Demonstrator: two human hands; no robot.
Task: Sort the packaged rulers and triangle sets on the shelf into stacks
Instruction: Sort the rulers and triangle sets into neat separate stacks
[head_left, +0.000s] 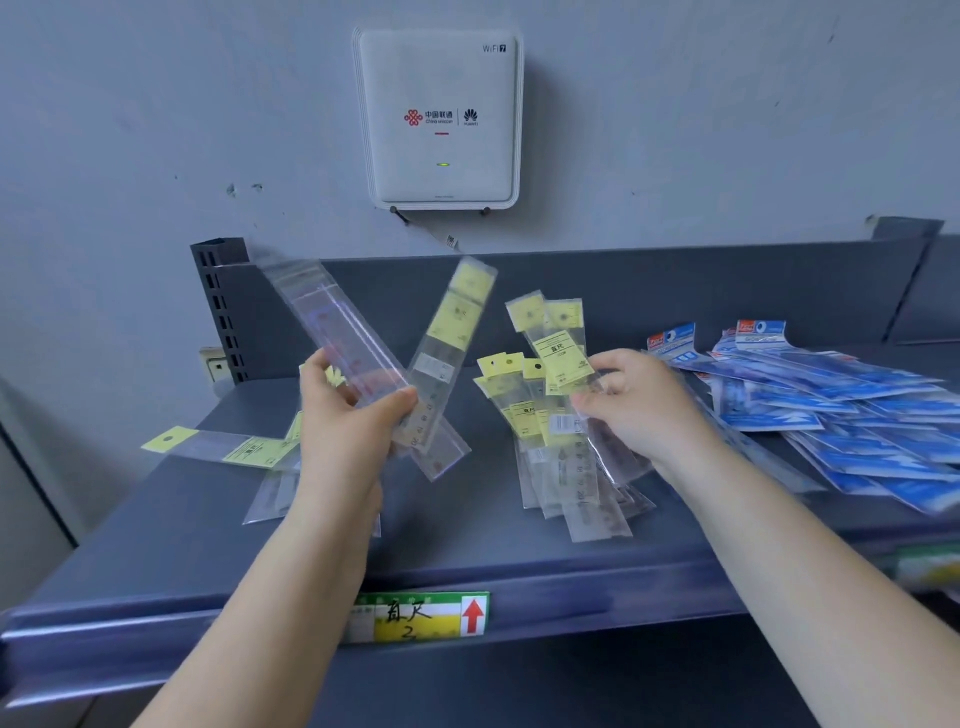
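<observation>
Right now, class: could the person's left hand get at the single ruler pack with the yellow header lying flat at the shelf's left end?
Probably not yet: the left hand already has two ruler packs in its grip. The flat ruler pack itself lies uncovered just beside it.

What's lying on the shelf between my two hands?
Head view: mostly bare shelf separates the left hand from the right hand, plus the yellow-tagged ruler pile beside the right.

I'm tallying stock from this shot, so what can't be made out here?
- Count in the yellow-header ruler pile: packs overlap, and the right hand covers some.
- Blue packages: blurred, cut off by the right edge.
- Packs under the left hand: partly hidden by hand and forearm.
</observation>
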